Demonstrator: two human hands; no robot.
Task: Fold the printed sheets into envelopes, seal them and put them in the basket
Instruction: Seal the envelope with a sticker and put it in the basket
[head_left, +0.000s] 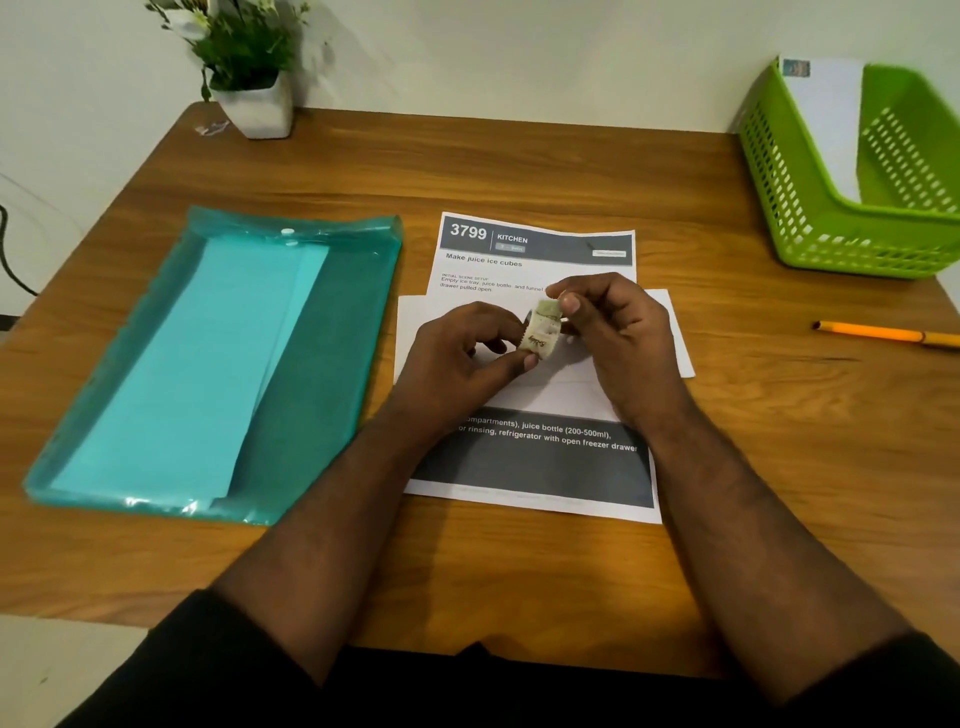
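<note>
Small sticker packet (542, 329) pinched by left hand (457, 358) and right hand (618, 332), both grips clamped, above printed sheet (535, 457).

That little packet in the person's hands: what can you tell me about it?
The small packet is whitish with a pale green top and a crimped, zigzag edge, and looks like a plastic or paper wrapper. Dark script runs along its lower part, too small to read. It is held tilted above the white envelope and printed sheet, pinched by the left hand low down and the right hand at its top.
</note>
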